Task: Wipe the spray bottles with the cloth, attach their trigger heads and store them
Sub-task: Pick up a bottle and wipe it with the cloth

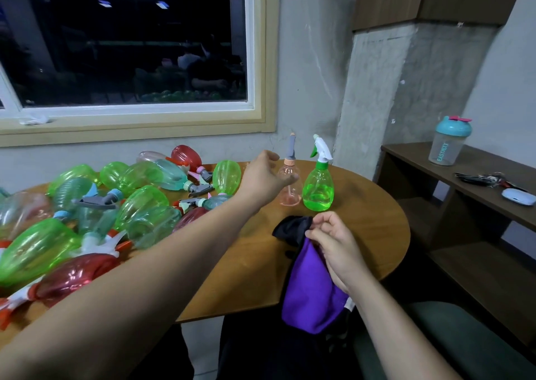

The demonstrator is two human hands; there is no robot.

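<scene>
Two finished bottles stand upright at the far side of the round wooden table [362, 228]: a pale pink spray bottle [290, 186] with a grey trigger head, and to its right a green spray bottle [318, 189] with a white and green head. My left hand [265, 178] is stretched out just left of the pink bottle, fingers apart, thumb close to its shoulder; whether it touches is unclear. My right hand [333, 246] pinches a purple and black cloth [311, 289] that hangs over the table's near edge.
A heap of green, red and teal spray bottles [95, 214] lying on their sides covers the table's left half. A dark wooden shelf [475, 182] at the right carries a teal-lidded shaker cup [448, 141], keys and a small white case. A window fills the wall behind.
</scene>
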